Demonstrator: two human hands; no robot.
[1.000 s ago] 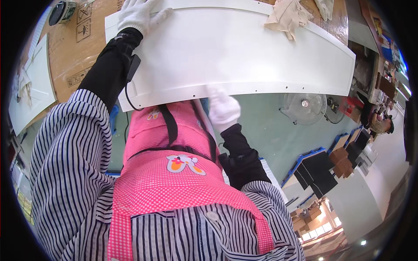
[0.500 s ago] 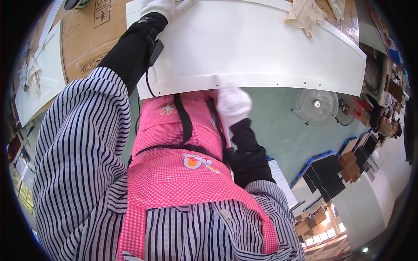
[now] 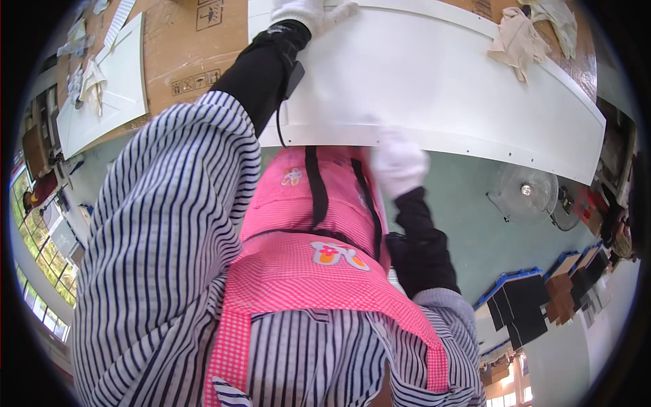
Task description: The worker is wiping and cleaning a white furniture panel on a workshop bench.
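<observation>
- A big white board [image 3: 441, 88] lies on the brown counter [image 3: 176, 54], its near edge by the pink apron [image 3: 298, 275].
- The gloved left hand [image 3: 303, 12] rests on the board's far left part, its thumb spread wide.
- The gloved right hand [image 3: 401, 164] is at the near edge. It is blurry, so I cannot tell if its fingers hold anything.
- 1 pale cloth [image 3: 518, 45] lies on the board's far right part.

The view has been swung leftward, so the white panel [image 3: 434, 88], the left hand [image 3: 298, 10], the right hand [image 3: 401, 163] and the floor fan [image 3: 526, 191] are shown farther right; more window [image 3: 62, 279] is taken in, and the dark tub has been lost from the upper left.
</observation>
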